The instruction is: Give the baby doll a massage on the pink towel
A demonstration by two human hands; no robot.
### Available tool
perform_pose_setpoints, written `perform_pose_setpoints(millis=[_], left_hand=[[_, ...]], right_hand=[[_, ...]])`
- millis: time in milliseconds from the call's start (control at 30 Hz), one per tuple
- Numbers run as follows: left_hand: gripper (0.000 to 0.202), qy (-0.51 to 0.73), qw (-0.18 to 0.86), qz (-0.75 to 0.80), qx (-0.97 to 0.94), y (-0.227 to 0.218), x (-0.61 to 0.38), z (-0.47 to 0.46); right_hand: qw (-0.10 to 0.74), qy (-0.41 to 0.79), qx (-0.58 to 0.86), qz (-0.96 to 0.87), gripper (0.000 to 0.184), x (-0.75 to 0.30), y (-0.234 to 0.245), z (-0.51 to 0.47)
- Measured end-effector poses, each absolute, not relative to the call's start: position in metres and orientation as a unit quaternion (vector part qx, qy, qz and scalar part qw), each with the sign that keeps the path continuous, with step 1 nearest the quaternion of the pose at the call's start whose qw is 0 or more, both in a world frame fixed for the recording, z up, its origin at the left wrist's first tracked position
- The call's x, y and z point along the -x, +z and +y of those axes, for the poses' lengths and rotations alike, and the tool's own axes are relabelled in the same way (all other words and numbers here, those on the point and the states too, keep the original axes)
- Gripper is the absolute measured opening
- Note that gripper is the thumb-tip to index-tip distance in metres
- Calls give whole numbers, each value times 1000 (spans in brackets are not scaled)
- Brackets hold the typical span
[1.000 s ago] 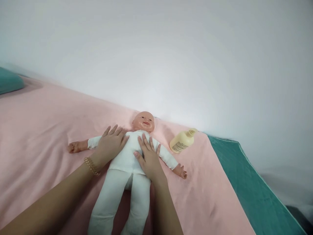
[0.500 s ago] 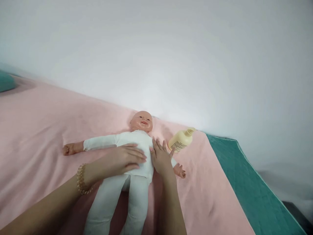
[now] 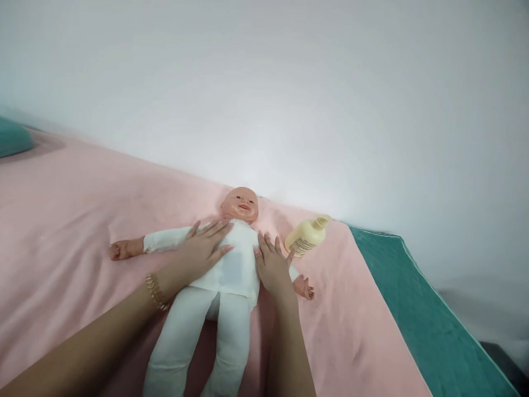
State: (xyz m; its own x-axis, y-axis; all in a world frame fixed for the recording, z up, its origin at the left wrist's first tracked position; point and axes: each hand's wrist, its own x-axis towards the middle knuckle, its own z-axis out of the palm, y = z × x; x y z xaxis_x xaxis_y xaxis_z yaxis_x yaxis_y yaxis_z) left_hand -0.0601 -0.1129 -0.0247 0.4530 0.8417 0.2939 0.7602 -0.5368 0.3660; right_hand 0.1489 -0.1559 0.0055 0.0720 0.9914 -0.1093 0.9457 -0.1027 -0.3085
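A baby doll (image 3: 243, 275) with a white cloth body lies on its back, arms spread, its head toward the wall. My left hand (image 3: 202, 248) rests flat on the upper chest at the image left, fingers stretched toward the doll's shoulder and neck. Along the doll's other side lies my right hand (image 3: 273, 264), fingers spread, touching the torso edge and covering part of the doll's arm. A greyish patch shows on the doll's belly between my hands. Just beyond my right fingertips stands a yellow pump bottle (image 3: 308, 236) with printed text.
A pink sheet (image 3: 82, 209) with soft wrinkles lies under the doll. Green fabric (image 3: 405, 298) borders it on the right, and a green rounded object (image 3: 14, 138) sits at the far left. A pale wall (image 3: 264, 99) rises directly behind the doll's head.
My left hand has slid from the doll's belly up to its upper chest, uncovering the greyish patch. My right hand stays in place.
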Motion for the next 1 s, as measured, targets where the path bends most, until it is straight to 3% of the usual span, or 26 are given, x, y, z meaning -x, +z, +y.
perform_pose_setpoints(millis=[233, 367, 500, 800, 1000], left_hand=[[52, 222, 29, 554, -802, -33, 69, -103], [52, 226, 15, 535, -814, -38, 74, -98], [51, 209, -6, 484, -849, -48, 82, -90], [51, 219, -10, 502, -837, -51, 82, -87], [50, 226, 4, 522, -822, -45, 79, -91]], right_hand=[[103, 147, 708, -683, 56, -144, 15, -156], [154, 207, 582, -771, 55, -125, 33, -171], [150, 221, 489, -830, 51, -98, 35, -181], [141, 185, 595, -769, 63, -111, 5, -156], [122, 180, 668, -712, 61, -124, 7, -156]])
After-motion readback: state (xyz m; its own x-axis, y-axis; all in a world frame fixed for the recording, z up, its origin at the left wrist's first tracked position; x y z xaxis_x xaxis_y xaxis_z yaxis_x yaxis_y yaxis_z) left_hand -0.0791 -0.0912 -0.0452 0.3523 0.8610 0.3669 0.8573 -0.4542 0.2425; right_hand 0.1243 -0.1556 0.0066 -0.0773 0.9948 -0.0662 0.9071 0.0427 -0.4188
